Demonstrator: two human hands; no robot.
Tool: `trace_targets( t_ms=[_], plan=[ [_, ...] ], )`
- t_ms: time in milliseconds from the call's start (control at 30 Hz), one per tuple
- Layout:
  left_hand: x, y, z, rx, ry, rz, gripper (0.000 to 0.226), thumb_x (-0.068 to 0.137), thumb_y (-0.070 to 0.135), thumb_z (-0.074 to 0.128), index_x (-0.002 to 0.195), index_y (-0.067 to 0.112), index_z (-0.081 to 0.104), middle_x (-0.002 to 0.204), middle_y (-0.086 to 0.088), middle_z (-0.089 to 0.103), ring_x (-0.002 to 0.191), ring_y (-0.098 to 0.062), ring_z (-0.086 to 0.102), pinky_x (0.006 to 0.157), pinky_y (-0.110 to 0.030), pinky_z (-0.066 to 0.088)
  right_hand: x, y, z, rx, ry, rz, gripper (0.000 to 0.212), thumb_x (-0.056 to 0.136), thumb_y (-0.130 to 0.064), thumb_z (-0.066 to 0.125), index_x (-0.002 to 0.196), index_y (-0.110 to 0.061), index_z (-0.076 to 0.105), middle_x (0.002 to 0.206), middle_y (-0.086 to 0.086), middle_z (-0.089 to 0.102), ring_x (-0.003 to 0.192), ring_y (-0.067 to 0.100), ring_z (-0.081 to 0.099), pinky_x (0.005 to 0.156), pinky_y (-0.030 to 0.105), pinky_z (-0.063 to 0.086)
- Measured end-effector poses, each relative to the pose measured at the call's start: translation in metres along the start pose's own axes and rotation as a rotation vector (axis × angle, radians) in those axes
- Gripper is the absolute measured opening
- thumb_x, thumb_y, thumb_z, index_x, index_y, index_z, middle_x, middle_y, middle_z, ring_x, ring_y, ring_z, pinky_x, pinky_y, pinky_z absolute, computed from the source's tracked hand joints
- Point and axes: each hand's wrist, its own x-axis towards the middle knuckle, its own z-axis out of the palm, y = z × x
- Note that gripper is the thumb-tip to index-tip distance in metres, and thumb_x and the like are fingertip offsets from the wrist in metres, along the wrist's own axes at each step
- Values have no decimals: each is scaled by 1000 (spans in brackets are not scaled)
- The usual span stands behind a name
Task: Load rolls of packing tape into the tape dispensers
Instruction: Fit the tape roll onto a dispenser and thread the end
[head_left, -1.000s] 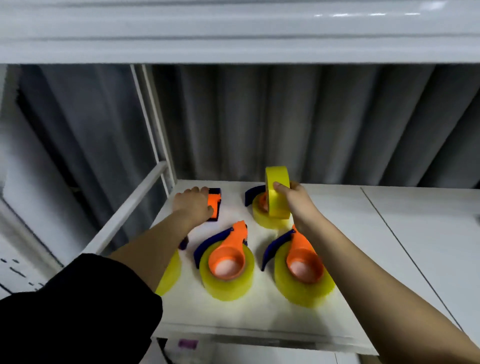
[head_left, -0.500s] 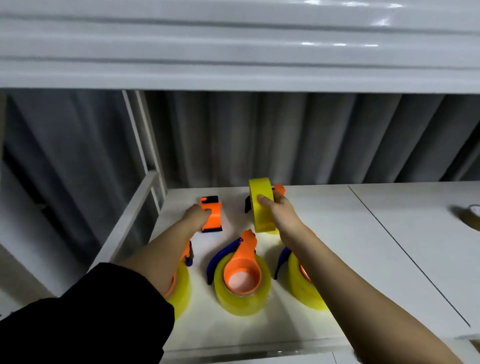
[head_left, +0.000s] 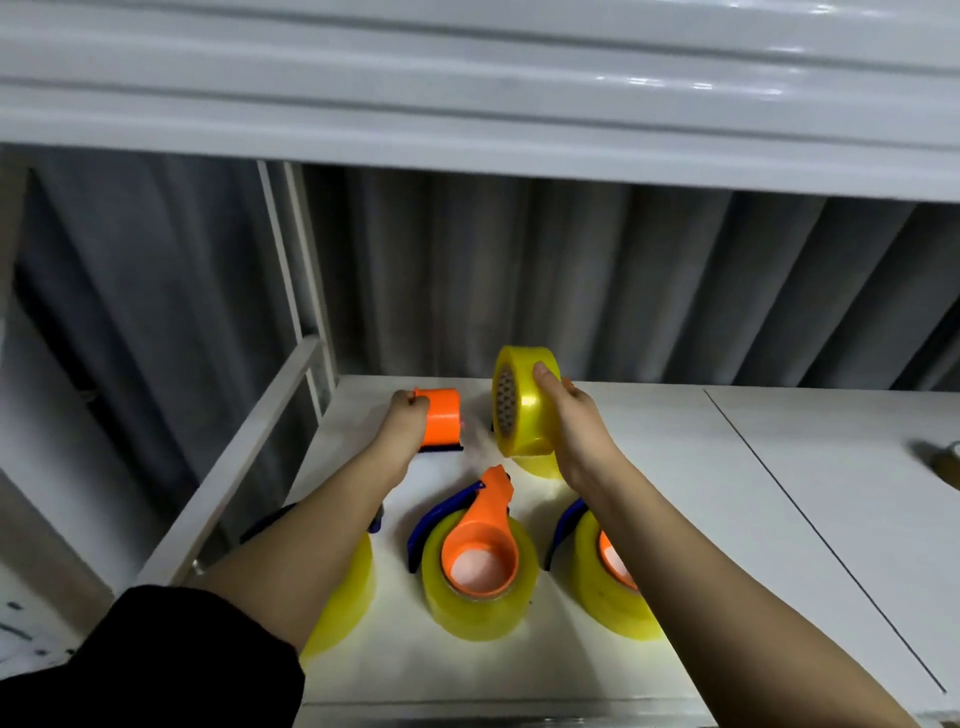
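Observation:
My right hand (head_left: 574, 421) grips a yellow roll of packing tape (head_left: 522, 402), held on edge above the white shelf (head_left: 727, 493), its core facing left. My left hand (head_left: 402, 423) grips an empty orange dispenser (head_left: 441, 418) lifted just off the shelf at the back left, a hand's width from the roll. In front lie loaded dispensers: one in the middle (head_left: 480, 561) with an orange hub and blue blade guard, one on the right (head_left: 605, 571) partly under my right forearm, one on the left (head_left: 345, 597) mostly hidden by my left forearm. Another yellow roll (head_left: 537, 465) lies behind my right hand.
A white shelf board (head_left: 467, 104) runs overhead. A white upright and side rail (head_left: 249, 457) bound the shelf on the left. Grey corrugated panels form the back wall. A seam (head_left: 810, 530) divides the shelf; a dark object (head_left: 945, 462) sits at the far right edge.
My left hand has picked the orange dispenser up off the shelf. My right hand has turned the yellow roll so its core faces the dispenser. The camera has tilted down a little.

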Motion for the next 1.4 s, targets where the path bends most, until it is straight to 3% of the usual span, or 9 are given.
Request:
trace_targets(
  t_ms=[267, 433, 633, 800, 867, 933, 1000, 1167, 1400],
  plan=[
    [-76, 19, 0, -191, 33, 322, 13, 102, 8, 29, 111, 11, 38, 83, 3, 49, 71, -6, 48, 56, -4, 41, -7, 1, 1, 25, -127, -50, 9, 92, -32, 60, 93, -25, 55, 96, 3, 64, 92, 22, 63, 88, 41, 50],
    [-92, 4, 1, -86, -6, 477, 7, 102, 12, 35, 103, 16, 40, 88, 6, 48, 80, -6, 48, 70, -9, 41, -14, 6, 3, 49, -167, -21, 62, 86, -48, 62, 135, -13, 47, 121, 10, 64, 111, 28, 62, 100, 50, 47],
    [-100, 12, -4, -283, -29, 344, 18, 96, 5, 37, 90, 21, 42, 84, 3, 49, 79, -11, 48, 70, -23, 39, -23, 8, 2, 77, -179, -67, 108, 54, -70, 74, 140, -14, 45, 132, 9, 59, 123, 28, 55, 106, 51, 42],
    [-96, 28, -10, -733, -47, 126, 17, 98, 17, 44, 100, 10, 59, 82, -5, 68, 75, -15, 63, 70, -29, 48, -28, 2, -7, 74, -136, -61, 58, 86, -45, 63, 132, -11, 52, 118, 9, 66, 109, 26, 64, 101, 48, 48],
    [-95, 27, -14, -631, 12, 176, 20, 98, 22, 48, 113, 11, 55, 98, -6, 67, 82, -14, 64, 75, -29, 51, -32, 0, -11, 91, -112, -63, 49, 90, -41, 60, 128, -10, 54, 115, 10, 67, 107, 26, 64, 98, 47, 49],
    [-101, 26, -11, -476, 2, 290, 8, 100, 22, 44, 103, 20, 52, 86, 8, 70, 72, -2, 67, 68, -19, 53, -37, -5, -15, 101, -111, -71, 40, 92, -39, 57, 122, -13, 55, 111, 10, 67, 103, 26, 65, 94, 43, 52],
    [-109, 24, -4, -370, 0, 401, 10, 101, 21, 40, 95, 24, 47, 74, 8, 68, 66, 2, 66, 62, -13, 51, -42, -8, -15, 85, -128, -101, 39, 92, -39, 57, 121, -13, 58, 111, 10, 68, 102, 26, 66, 91, 41, 53],
    [-116, 14, 16, -88, 71, 593, 6, 100, 26, 42, 103, 23, 46, 95, -3, 57, 81, -6, 58, 70, -17, 47, -56, -11, -6, 91, -169, -131, 30, 92, -33, 57, 115, -15, 65, 107, 9, 72, 100, 25, 69, 90, 38, 54],
    [-127, 21, 16, -289, 74, 465, 13, 101, 29, 41, 102, 32, 54, 98, 7, 62, 86, 1, 61, 68, -10, 49, -63, -8, 0, 131, -214, -75, 40, 89, -41, 60, 122, -17, 61, 107, 4, 72, 104, 22, 67, 100, 46, 48]
  ],
)
